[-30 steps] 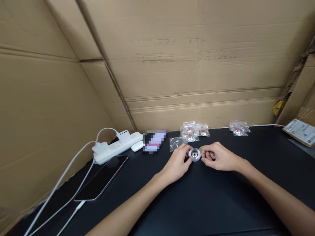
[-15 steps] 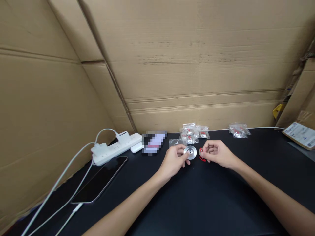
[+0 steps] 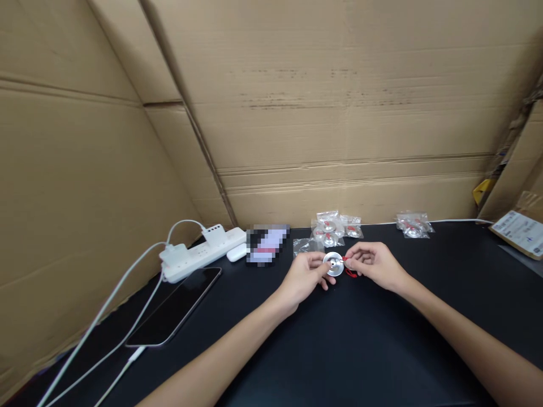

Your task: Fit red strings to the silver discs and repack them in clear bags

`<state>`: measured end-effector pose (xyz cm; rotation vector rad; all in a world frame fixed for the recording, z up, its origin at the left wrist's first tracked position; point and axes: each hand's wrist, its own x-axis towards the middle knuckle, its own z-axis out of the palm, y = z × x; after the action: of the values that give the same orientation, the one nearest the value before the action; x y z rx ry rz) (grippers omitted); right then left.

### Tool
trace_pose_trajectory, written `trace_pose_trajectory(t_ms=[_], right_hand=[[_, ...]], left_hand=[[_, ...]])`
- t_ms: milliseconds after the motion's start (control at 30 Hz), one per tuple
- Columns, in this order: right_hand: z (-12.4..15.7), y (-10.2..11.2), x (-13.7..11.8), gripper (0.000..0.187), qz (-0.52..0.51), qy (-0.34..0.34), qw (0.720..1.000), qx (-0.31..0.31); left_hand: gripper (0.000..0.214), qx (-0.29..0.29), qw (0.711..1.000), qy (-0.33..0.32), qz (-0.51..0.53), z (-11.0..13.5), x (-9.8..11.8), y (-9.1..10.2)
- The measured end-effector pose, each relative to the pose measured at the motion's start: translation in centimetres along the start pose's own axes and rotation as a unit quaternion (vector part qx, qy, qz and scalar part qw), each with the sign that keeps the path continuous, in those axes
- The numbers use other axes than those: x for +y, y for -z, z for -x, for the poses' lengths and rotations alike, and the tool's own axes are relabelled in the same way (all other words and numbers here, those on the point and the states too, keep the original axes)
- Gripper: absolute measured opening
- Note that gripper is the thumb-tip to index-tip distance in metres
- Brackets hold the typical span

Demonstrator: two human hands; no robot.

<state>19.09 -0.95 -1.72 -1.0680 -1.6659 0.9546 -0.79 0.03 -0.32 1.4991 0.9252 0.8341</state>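
Observation:
My left hand pinches a round silver metal disc with a raised centre and a small dark hole, the thumb lying on its face. At the disc's right edge, my right hand closes its fingertips on a red cord, whose loop hangs below them. The cord's upper end reaches the disc's rim; whether it is fastened there I cannot tell. Just behind the hands lie clear plastic bags holding similar silver discs with red cords. A flat clear bag rests behind my left hand.
More bagged discs lie at the back right. A white power strip with cables, a white case and a dark tablet-like device occupy the left. A labelled package sits far right. Cardboard walls enclose the black table.
My left hand has moved slightly right with the disc, and my right hand slightly left with the cord. The gap between disc and cord has closed.

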Motion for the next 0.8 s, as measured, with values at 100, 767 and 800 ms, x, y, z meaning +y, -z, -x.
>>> trace_pose_trajectory(t_ms=[100, 767, 800], right_hand=[[0.13, -0.16, -0.01, 0.014, 0.034, 0.011, 0.999, 0.0], [0.53, -0.75, -0.25, 0.012, 0.132, 0.111, 0.985, 0.011], [0.51, -0.75, -0.2, 0.013, 0.136, 0.111, 0.984, 0.01]], left_hand=[[0.023, -0.005, 1.0, 0.008, 0.008, 0.02, -0.02, -0.07], [0.033, -0.034, 0.999, 0.018, 0.037, 0.4, 0.19, -0.33], [0.033, -0.034, 0.999, 0.017, 0.035, 0.37, 0.15, -0.34]])
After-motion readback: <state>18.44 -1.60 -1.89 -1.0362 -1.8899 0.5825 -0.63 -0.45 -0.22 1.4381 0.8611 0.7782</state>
